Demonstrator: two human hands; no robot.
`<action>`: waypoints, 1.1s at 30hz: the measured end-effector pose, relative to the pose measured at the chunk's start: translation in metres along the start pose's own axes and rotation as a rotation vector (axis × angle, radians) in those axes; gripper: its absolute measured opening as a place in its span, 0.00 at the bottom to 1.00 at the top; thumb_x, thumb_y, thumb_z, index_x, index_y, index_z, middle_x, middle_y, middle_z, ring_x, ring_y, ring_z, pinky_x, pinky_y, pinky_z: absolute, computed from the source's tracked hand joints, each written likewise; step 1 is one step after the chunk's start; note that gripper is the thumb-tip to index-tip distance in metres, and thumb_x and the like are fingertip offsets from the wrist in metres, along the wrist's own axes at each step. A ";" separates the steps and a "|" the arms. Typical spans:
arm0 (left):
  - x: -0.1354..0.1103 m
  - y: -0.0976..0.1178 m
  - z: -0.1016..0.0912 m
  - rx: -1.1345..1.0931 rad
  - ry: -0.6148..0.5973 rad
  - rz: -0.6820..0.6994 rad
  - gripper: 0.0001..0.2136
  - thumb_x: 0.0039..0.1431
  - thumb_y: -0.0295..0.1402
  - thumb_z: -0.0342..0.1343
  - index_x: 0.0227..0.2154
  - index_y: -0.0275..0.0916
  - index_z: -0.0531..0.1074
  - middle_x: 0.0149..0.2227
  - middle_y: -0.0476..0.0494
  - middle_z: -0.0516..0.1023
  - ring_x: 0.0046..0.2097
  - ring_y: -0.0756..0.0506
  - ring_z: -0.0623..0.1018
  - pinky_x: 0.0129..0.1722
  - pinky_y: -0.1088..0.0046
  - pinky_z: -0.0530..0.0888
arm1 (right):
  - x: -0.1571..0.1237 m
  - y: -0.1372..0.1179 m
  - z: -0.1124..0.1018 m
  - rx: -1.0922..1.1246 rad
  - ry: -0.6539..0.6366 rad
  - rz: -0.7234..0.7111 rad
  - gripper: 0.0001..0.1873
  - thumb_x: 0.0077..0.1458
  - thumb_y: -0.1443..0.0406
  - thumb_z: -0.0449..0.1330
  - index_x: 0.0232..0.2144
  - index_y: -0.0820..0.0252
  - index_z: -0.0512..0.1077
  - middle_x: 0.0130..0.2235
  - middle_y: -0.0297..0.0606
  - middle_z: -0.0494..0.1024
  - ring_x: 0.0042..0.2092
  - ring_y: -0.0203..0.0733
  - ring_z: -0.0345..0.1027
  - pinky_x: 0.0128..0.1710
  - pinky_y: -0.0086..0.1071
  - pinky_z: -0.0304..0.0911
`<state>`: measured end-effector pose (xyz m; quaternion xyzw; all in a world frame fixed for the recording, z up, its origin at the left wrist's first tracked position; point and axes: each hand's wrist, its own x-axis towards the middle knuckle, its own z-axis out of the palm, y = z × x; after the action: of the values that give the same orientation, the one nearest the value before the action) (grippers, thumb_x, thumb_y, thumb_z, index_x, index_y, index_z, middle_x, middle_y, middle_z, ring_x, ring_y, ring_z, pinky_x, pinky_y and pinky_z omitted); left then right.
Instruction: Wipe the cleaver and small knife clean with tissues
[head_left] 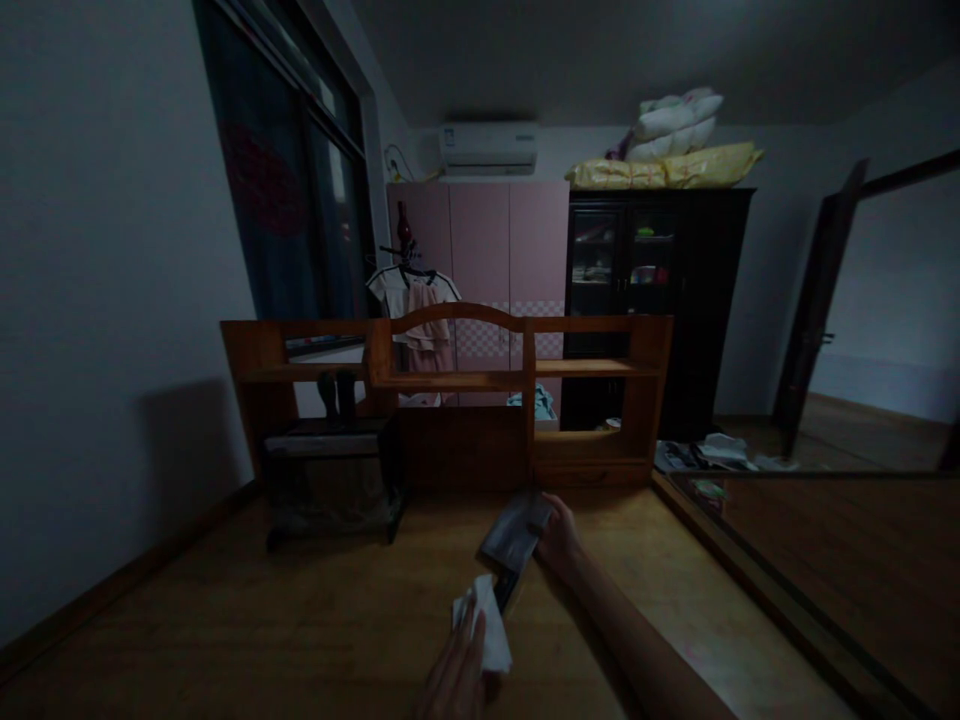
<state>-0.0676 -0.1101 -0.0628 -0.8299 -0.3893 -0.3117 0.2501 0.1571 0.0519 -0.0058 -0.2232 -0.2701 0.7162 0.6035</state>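
Over the wooden desktop, my right hand [561, 540] grips a cleaver [511, 533] by the far end of its wide grey blade. The black handle points down toward me. A white tissue [487, 625] is in my left hand [459, 665], with the fingers lying along it beside the cleaver's handle. Whether the tissue touches the handle I cannot tell. Left of both hands stands a dark knife block [326, 485] with black handles [337, 397] sticking up from its top.
A wooden shelf unit [457, 380] rises along the desk's back edge. The bare desktop [300, 620] reaches the wall at left and a raised rim at right. Beyond are a pink wardrobe [480, 240], a dark cabinet [701, 300], hanging clothes [420, 300] and an open door [817, 300].
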 end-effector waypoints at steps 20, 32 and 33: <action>0.002 0.010 -0.012 -0.178 0.015 -0.229 0.29 0.62 0.22 0.45 0.66 0.40 0.53 0.61 0.40 0.67 0.60 0.45 0.68 0.54 0.71 0.74 | 0.004 0.000 -0.004 0.052 -0.019 0.048 0.10 0.50 0.58 0.60 0.29 0.58 0.73 0.27 0.36 0.80 0.30 0.42 0.73 0.32 0.35 0.68; 0.072 0.037 0.014 -0.240 -0.127 -0.228 0.28 0.53 0.17 0.42 0.58 0.34 0.66 0.62 0.37 0.64 0.63 0.40 0.64 0.59 0.56 0.70 | -0.002 -0.007 0.003 0.040 -0.061 0.089 0.09 0.51 0.59 0.60 0.26 0.58 0.74 0.25 0.35 0.80 0.28 0.42 0.74 0.35 0.36 0.68; 0.068 0.038 0.019 -0.208 -0.114 -0.198 0.29 0.52 0.16 0.42 0.59 0.33 0.64 0.62 0.36 0.64 0.63 0.40 0.64 0.58 0.57 0.71 | -0.002 -0.007 0.003 0.039 -0.058 0.084 0.09 0.51 0.59 0.61 0.26 0.58 0.74 0.26 0.36 0.80 0.28 0.42 0.74 0.34 0.36 0.68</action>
<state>0.0031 -0.0863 -0.0339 -0.8253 -0.4485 -0.3257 0.1085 0.1606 0.0502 0.0015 -0.2017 -0.2638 0.7523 0.5690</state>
